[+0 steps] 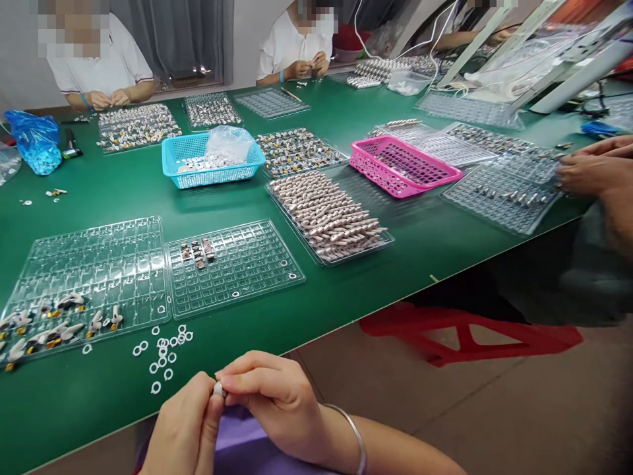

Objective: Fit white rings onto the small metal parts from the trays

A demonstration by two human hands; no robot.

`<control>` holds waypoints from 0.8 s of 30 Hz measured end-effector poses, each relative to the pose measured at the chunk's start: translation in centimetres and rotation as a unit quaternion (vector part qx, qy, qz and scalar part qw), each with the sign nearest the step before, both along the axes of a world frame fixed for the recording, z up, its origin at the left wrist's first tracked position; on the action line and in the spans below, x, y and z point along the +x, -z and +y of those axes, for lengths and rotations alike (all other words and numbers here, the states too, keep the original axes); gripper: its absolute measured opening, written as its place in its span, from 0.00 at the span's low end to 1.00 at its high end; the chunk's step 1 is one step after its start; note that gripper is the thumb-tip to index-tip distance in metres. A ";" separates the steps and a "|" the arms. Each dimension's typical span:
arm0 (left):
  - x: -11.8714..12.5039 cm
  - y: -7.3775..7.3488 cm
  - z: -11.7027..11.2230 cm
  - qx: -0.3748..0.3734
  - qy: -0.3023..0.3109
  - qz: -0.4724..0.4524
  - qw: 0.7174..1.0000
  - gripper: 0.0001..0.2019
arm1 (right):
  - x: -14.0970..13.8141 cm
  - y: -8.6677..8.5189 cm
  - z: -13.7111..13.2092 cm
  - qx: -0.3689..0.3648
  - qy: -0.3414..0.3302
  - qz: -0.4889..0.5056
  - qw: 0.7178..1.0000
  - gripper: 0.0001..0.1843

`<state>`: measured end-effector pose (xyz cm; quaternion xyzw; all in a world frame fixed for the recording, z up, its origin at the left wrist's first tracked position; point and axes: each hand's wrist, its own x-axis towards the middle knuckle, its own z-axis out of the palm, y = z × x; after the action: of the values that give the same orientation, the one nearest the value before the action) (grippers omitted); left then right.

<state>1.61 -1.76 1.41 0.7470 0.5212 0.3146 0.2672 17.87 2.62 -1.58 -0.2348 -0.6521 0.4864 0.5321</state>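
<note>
Close to my body, at the table's near edge, my left hand (185, 422) and my right hand (281, 402) meet with thumbs and fingertips pinched together. Between them is a small rounded white part (219, 390), like a piece of an earbud; most of it is hidden by the fingers. Several loose white rings (163, 351) lie on the table just beyond my left hand. A clear tray (99, 257) at the left has white stemmed earbud pieces (62, 334) with yellow bits along its near side. Beside it, another clear tray (247, 264) holds a small group of dark round parts (200, 253).
Farther back stand a stacked tray of pale stemmed pieces (321, 211), a blue basket (212, 177) and a pink basket (410, 185). Two people sit across the green table (346, 316); a co-worker's hands (593, 165) are at the right. A red stool (459, 326) stands below the edge.
</note>
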 end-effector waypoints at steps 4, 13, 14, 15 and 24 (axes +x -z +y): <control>-0.5 0.1 -0.3 -0.072 0.014 -0.030 0.997 0.14 | 0.1 -0.1 0.3 0.039 -0.002 -0.010 0.999 0.11; -1.0 -0.4 -0.2 -0.229 0.047 -0.103 0.967 0.19 | 0.8 -0.9 1.0 0.020 -0.066 -0.021 0.997 0.08; -1.0 -0.5 -0.1 -0.237 0.049 -0.107 0.964 0.19 | 0.8 -0.8 1.0 0.017 -0.070 -0.020 0.997 0.08; -1.0 -0.5 -0.2 -0.235 0.050 -0.104 0.965 0.19 | 0.8 -0.8 0.9 0.012 -0.073 -0.019 0.997 0.09; -0.7 -0.5 -0.4 -0.253 0.022 -0.155 0.955 0.19 | 0.7 -0.7 0.7 0.001 -0.076 -0.015 0.997 0.08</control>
<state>0.95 -2.15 1.95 0.6083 0.5190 0.2787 0.5319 18.57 3.28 -0.85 -0.1912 -0.6768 0.5211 0.4836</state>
